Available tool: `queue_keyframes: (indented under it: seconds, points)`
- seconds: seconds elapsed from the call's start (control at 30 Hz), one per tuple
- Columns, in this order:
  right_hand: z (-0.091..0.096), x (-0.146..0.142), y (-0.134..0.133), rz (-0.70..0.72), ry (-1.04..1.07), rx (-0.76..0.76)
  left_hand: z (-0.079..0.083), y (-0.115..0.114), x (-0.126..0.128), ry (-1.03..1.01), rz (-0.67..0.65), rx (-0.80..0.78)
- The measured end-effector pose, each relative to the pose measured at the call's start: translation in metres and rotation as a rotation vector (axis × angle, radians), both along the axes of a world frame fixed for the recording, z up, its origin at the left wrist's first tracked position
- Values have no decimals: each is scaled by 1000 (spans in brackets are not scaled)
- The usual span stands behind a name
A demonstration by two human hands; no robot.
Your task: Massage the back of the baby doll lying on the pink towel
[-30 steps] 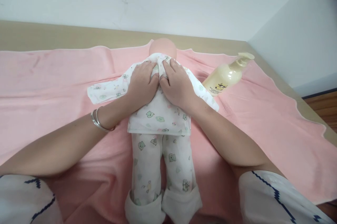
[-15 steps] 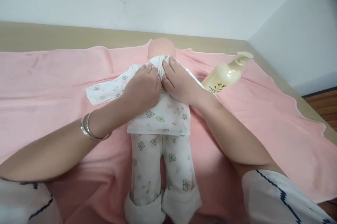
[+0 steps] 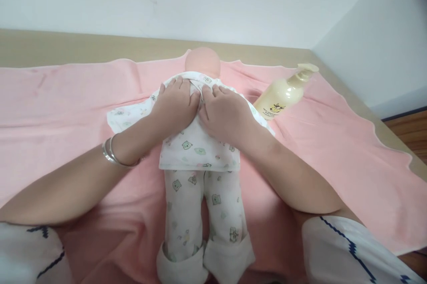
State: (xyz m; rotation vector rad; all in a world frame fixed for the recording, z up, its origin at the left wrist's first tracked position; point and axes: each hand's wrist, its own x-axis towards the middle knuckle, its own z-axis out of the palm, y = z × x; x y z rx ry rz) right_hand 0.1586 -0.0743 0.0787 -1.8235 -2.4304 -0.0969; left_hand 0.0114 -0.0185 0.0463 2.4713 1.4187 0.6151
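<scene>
A baby doll (image 3: 203,60) in white printed clothes lies on a pink cloth, its smooth head farthest from me. Its long-sleeved top (image 3: 200,157) has one sleeve stretched out to the left. Flat on the upper part of this top rests my left hand (image 3: 175,103), fingers spread and thumb toward the middle. Beside it my right hand (image 3: 225,112) presses on the top, with fingers extended and nothing seen lifted in them. The two thumbs nearly meet below the neckline. Both hands hide most of the top's upper front. The matching trousers (image 3: 185,213) have turned-up cuffs.
A pale yellow pump bottle (image 3: 282,95) lies tilted on the cloth to the right of the doll. The pink cloth (image 3: 333,155) covers most of the wooden table (image 3: 100,46). A white wall (image 3: 233,3) stands behind the far edge.
The bunched fabric at the neckline has been let go and lies flatter. My left fingers have spread out, and both hands have moved slightly down from the collar.
</scene>
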Motion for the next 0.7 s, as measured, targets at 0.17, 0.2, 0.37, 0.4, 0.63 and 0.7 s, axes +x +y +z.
queue_keyframes:
  seconds: [0.17,0.2,0.37,0.4,0.63,0.7]
  points:
    - [0,15,31,-80,126,-169,9,-26,10,-29,4,8]
    - [-1,17,34,-88,138,-178,11,-30,11,-55,-4,-1]
    - [-4,12,24,-62,44,-89,16,-27,9,-145,16,-79]
    - [-3,9,17,-70,13,-67,16,-23,8,-156,20,-90]
    - [-2,-11,-13,-123,-92,28,4,-1,6,-180,83,-38]
    - [-1,-9,-7,-128,-42,11,-3,-1,7,-193,80,-14]
